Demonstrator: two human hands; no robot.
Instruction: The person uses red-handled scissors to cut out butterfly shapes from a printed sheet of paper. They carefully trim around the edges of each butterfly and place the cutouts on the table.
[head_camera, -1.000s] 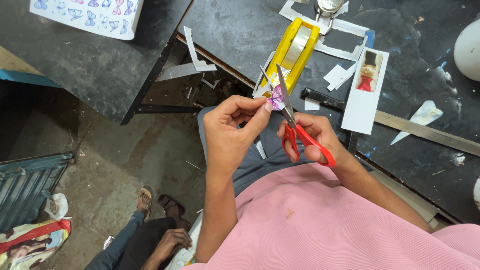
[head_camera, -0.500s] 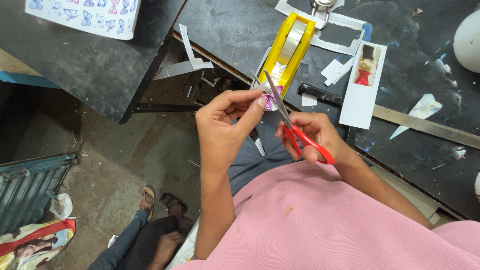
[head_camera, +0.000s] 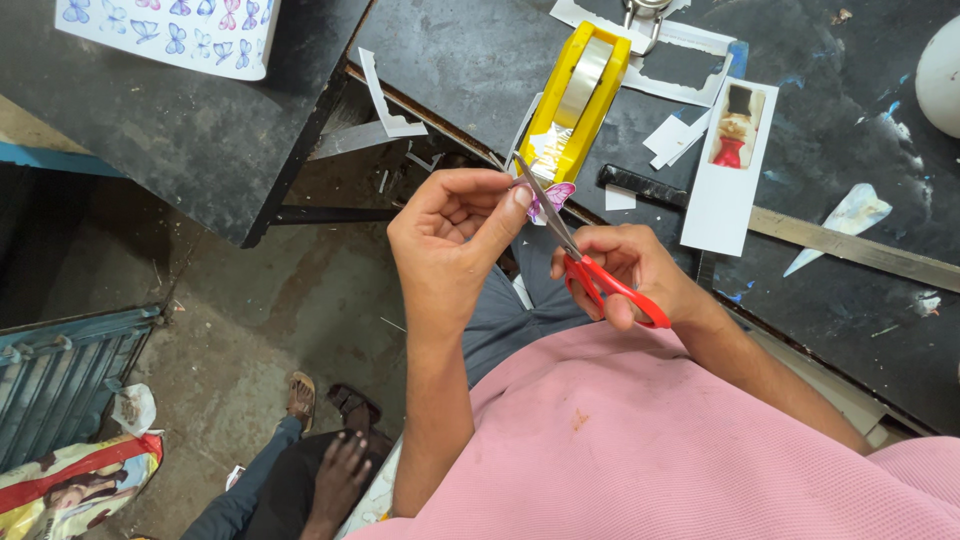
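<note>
My left hand (head_camera: 455, 235) pinches a small pink and purple paper butterfly (head_camera: 553, 198) between thumb and fingers. My right hand (head_camera: 625, 270) grips red-handled scissors (head_camera: 590, 270), and their blades reach up against the butterfly's edge. Both hands hover over my lap, in front of the edge of a dark worktable (head_camera: 830, 300). A yellow tape dispenser (head_camera: 575, 100) stands on the table just beyond the scissor tips.
A sheet of printed butterflies (head_camera: 170, 30) lies on a second dark table at upper left. Paper scraps (head_camera: 390, 105), a white card with a small figure (head_camera: 733, 160) and a metal ruler (head_camera: 850, 245) lie on the worktable. Another person's hand and sandalled feet (head_camera: 325, 440) are on the floor below.
The view shifted slightly. Both hands have stayed together, and the scissors have kept working along the butterfly's edge.
</note>
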